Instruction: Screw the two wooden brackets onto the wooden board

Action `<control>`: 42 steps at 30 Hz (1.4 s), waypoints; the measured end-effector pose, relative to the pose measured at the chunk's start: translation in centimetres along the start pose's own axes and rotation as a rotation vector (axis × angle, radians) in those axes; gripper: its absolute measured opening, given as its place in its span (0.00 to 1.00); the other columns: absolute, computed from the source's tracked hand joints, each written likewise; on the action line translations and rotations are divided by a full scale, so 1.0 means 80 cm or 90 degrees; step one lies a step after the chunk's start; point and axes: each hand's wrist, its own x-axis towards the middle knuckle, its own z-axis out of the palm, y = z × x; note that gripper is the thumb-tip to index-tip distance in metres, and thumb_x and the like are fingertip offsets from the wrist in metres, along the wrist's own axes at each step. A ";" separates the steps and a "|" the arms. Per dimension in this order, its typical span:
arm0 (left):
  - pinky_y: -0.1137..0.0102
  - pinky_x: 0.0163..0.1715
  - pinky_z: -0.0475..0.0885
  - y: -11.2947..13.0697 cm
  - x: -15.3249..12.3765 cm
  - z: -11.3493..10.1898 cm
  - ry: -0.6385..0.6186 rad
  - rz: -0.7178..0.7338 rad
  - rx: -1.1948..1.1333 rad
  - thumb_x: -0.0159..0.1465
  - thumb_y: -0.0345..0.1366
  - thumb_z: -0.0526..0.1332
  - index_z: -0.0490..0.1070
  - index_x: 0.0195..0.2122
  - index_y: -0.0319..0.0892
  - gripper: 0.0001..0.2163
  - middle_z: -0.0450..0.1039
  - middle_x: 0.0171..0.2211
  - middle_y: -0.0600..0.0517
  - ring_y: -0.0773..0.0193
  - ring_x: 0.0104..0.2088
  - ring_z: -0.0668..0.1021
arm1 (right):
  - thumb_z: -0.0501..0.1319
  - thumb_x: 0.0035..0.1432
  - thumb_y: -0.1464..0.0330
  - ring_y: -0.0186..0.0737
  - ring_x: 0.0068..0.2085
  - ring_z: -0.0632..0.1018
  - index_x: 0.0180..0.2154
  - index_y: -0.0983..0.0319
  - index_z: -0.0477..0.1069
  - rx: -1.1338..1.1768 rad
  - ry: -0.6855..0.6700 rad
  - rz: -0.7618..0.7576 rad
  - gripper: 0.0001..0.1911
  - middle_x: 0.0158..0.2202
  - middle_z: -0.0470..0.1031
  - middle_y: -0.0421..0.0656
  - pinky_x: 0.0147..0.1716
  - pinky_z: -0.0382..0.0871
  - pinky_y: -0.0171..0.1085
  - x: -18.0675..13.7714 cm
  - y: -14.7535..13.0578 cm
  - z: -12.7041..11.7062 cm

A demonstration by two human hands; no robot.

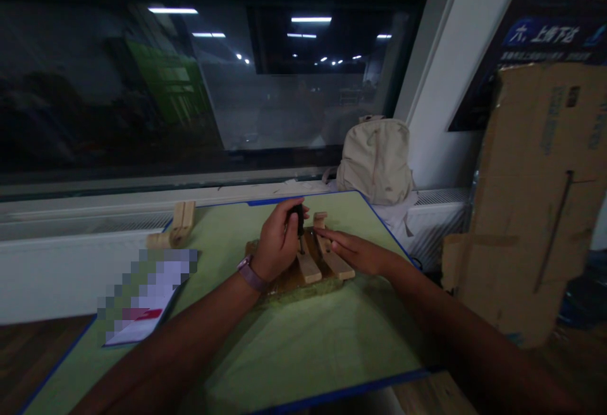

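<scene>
My left hand (277, 241), with a watch on its wrist, is wrapped round the black handle of a screwdriver (297, 214). The screwdriver stands nearly upright, its shaft pointing down at a light wooden strip (310, 269). Beside that strip lies a second wooden strip (342, 267) with a raised wooden piece (320, 219) at its far end. My right hand (355, 252) rests on this second strip, fingers stretched out over it. Both strips lie on a brown, shiny block (283, 283) with a greenish side. Where the screwdriver's tip meets the wood is too small to make out.
The green table (303, 345) has a blue edge. At its left are a booklet (156, 295) and joined wooden pieces (180, 225). A beige backpack (377, 159) stands behind, by the window. A large cardboard sheet (531, 212) leans at the right.
</scene>
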 end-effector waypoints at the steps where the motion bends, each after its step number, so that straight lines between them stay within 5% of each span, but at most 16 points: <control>1: 0.67 0.40 0.74 0.000 0.000 0.000 -0.004 0.005 0.001 0.71 0.34 0.49 0.64 0.54 0.45 0.12 0.74 0.39 0.49 0.65 0.38 0.77 | 0.43 0.69 0.50 0.48 0.67 0.61 0.67 0.61 0.54 0.002 -0.001 0.002 0.33 0.68 0.58 0.51 0.66 0.52 0.52 0.000 -0.001 0.000; 8: 0.66 0.41 0.72 0.000 0.006 -0.005 0.023 0.095 0.123 0.64 0.35 0.62 0.69 0.48 0.44 0.11 0.70 0.41 0.49 0.62 0.41 0.74 | 0.43 0.70 0.51 0.48 0.68 0.59 0.67 0.60 0.54 0.010 -0.005 -0.008 0.32 0.68 0.57 0.50 0.66 0.50 0.54 0.002 -0.001 0.000; 16: 0.66 0.41 0.75 0.000 -0.001 0.001 -0.005 -0.024 0.004 0.71 0.34 0.50 0.62 0.58 0.45 0.16 0.74 0.42 0.47 0.65 0.38 0.78 | 0.43 0.71 0.54 0.45 0.68 0.60 0.68 0.59 0.53 0.012 -0.003 -0.006 0.30 0.68 0.57 0.48 0.66 0.52 0.51 0.000 -0.001 0.000; 24: 0.63 0.44 0.73 0.002 0.007 -0.005 0.022 0.092 0.119 0.65 0.35 0.60 0.69 0.48 0.44 0.10 0.70 0.42 0.48 0.60 0.43 0.74 | 0.43 0.71 0.53 0.46 0.68 0.60 0.68 0.58 0.52 0.010 -0.008 -0.015 0.30 0.68 0.57 0.48 0.66 0.52 0.54 0.001 -0.001 -0.001; 33: 0.67 0.41 0.74 -0.003 -0.001 0.000 0.011 0.002 0.006 0.71 0.33 0.49 0.64 0.56 0.45 0.14 0.74 0.44 0.48 0.66 0.37 0.77 | 0.42 0.70 0.50 0.45 0.68 0.59 0.68 0.60 0.52 0.013 -0.015 0.004 0.33 0.69 0.56 0.49 0.66 0.51 0.51 0.001 -0.002 -0.001; 42: 0.68 0.42 0.73 0.005 0.007 -0.006 0.016 0.077 0.142 0.66 0.32 0.58 0.70 0.51 0.44 0.12 0.70 0.41 0.48 0.64 0.41 0.74 | 0.41 0.71 0.51 0.46 0.68 0.59 0.68 0.64 0.52 -0.002 -0.013 -0.020 0.33 0.68 0.56 0.52 0.66 0.51 0.51 0.001 0.000 0.000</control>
